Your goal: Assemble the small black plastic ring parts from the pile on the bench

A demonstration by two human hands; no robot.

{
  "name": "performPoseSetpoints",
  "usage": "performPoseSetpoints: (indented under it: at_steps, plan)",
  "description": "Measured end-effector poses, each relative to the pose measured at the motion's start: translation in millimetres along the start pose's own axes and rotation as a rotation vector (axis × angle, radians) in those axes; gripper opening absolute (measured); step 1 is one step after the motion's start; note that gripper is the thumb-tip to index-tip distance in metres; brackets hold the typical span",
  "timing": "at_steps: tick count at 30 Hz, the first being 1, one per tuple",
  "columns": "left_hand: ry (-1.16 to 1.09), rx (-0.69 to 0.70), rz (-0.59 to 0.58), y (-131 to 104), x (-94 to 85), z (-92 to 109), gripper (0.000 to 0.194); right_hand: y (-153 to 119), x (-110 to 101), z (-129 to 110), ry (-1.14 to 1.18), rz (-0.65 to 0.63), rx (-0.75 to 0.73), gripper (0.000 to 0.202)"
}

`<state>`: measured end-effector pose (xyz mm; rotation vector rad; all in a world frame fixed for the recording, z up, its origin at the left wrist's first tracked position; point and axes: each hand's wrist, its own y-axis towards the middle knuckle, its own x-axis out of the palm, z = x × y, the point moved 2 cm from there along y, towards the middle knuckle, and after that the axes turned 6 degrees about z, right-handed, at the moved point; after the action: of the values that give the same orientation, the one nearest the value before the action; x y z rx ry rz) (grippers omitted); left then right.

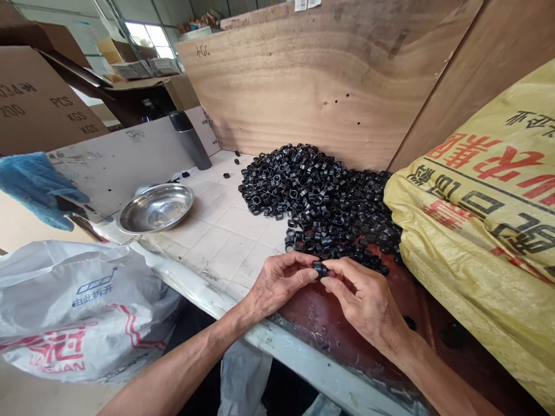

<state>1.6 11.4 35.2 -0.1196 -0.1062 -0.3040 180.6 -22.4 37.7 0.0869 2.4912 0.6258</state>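
Black plastic ring (320, 269) pinched between left hand (278, 283) and right hand (367, 296).
It is best steadied with light, even pressure, clear of the piled rings (299, 182).

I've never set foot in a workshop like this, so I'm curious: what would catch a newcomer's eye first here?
Probably the big heap of small black rings, piled on the worktop in front of a wooden board. Just on the near side of it, the left hand and right hand pinch one small black piece between them. A yellow sack with red and black lettering bulges at the right.
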Motion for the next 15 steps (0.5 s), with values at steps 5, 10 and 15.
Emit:
performPoseSetpoints:
  at_steps: [5,10,15]
  plan:
    - [0.055,0.119,0.007,-2.3,-0.1,-1.6,0.015,-3.9,1.1,-2.8,0.019,-0.038,0.086,0.010]
    - [0.180,0.378,-0.015,0.2,-3.2,-11.9,0.018,-4.2,2.7,-1.9,0.173,-0.086,0.370,0.018]
    - [0.241,0.365,0.018,0.8,-1.7,-10.9,0.017,-3.2,3.0,2.8,0.168,-0.048,0.399,0.018]
